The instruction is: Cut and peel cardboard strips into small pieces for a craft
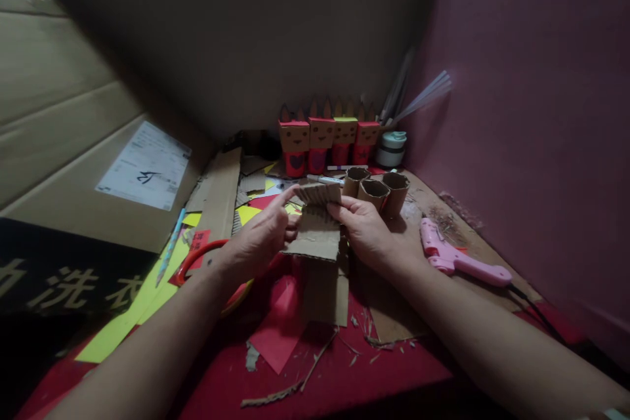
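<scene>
A piece of corrugated cardboard (pixel 317 233) is held up between both hands, its upper strip folded over with ridges showing. My left hand (pixel 268 230) grips it at the left side, the index finger stretched along the top corner. At the right edge, my right hand (pixel 361 226) pinches it near the fold. Below it on the table lies another cardboard piece (pixel 325 298), partly covered. Beneath my left wrist are red and yellow scissors handles (pixel 199 259). Three open cardboard tubes (pixel 375 191) stand just beyond my right hand.
Several cardboard figures with faces and ears (pixel 322 138) stand at the back, beside a lidded jar (pixel 391 147). A pink glue gun (pixel 460 259) lies right on a cardboard sheet. Yellow paper (pixel 130 312), a pencil (pixel 171 246) and a large box (pixel 88 118) are left. Cardboard scraps (pixel 273 397) litter the red table.
</scene>
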Tool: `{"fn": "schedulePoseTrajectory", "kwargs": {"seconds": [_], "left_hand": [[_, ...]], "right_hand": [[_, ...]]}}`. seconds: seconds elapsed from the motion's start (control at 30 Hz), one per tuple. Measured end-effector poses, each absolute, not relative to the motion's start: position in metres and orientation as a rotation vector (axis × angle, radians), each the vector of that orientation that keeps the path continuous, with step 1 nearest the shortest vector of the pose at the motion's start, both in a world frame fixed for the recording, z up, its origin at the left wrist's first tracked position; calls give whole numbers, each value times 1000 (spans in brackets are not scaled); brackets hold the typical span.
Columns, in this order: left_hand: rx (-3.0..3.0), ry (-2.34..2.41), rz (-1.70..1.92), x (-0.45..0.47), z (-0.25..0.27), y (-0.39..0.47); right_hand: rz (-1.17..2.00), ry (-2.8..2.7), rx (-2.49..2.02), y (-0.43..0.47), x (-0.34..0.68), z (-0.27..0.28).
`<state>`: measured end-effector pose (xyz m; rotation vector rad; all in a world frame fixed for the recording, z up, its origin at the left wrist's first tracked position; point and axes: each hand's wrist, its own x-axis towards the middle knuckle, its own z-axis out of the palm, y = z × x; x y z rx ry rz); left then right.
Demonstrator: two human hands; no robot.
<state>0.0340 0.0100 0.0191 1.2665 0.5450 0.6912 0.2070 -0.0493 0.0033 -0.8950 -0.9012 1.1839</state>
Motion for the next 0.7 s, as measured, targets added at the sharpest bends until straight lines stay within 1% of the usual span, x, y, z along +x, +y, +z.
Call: {"fn": "schedulePoseTrajectory", "kwargs": {"seconds": [0.13,0.2,0.37,0.53,0.7], "left_hand": [[1219,366,590,25,23,15],[1231,355,579,22,28,14],[1361,514,588,34,27,4],[1363,658,780,47,16,0],[1379,697,700,45,15,-3]], "right_hand": [[1147,-848,-868,-46,207,1],[1113,-832,-864,-45,207,1],[1091,-872,-874,-47,208,2],[1204,-939,-845,-50,208,2],[1282,-951,-860,-53,207,4]]}}
